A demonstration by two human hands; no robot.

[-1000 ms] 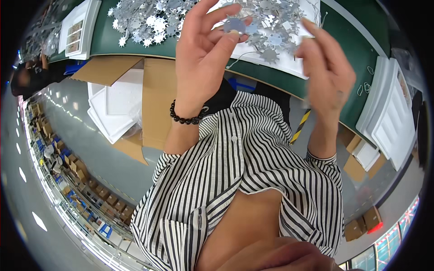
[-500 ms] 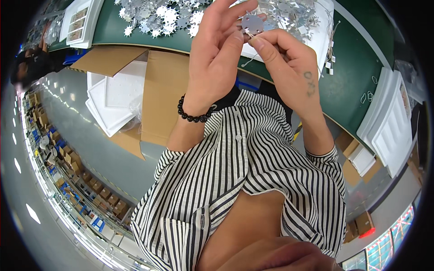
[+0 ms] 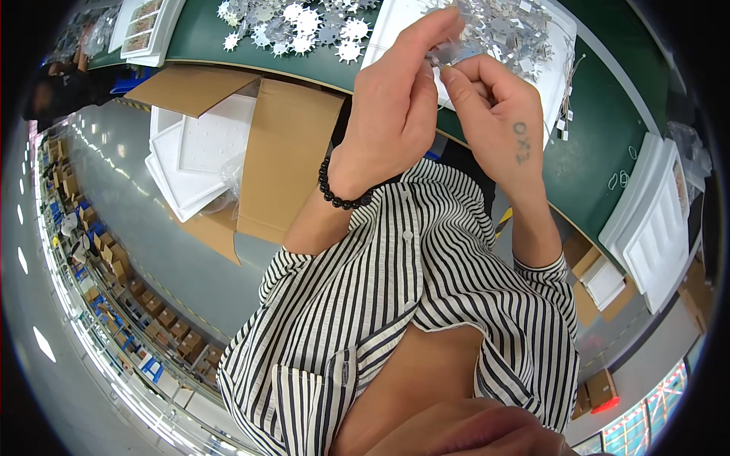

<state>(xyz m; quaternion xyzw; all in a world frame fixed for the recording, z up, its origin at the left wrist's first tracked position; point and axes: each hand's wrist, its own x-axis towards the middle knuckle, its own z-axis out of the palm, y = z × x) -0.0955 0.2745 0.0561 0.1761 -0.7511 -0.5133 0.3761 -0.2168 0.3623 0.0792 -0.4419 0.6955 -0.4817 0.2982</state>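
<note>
Above the near edge of the green table (image 3: 601, 152), both my hands meet over a small silvery metal disc (image 3: 447, 53), blurred and partly covered by fingers. My left hand (image 3: 397, 102), black bead bracelet at the wrist, is closed about the disc from the left. From the right, my right hand (image 3: 498, 125) pinches with thumb and forefinger at the disc's lower edge; a thin white wire showed there a moment ago, and the fingertips now mostly hide it. Toothed metal discs (image 3: 304, 26) lie heaped beyond my left hand. Behind my right hand, a white tray (image 3: 559, 45) holds more metal pieces (image 3: 509, 38).
Several thin wires with white ends (image 3: 566, 99) hang over the tray's right side. White foam trays (image 3: 646, 220) stand at the right. An open cardboard box (image 3: 285, 163) with white foam sheets (image 3: 194, 163) is below the table's left part. A person (image 3: 72, 95) is at far left.
My left hand has turned and its fingers now reach over the disc, hiding more of it. The right hand keeps its pinch beside it. The whole view has shifted slightly.
</note>
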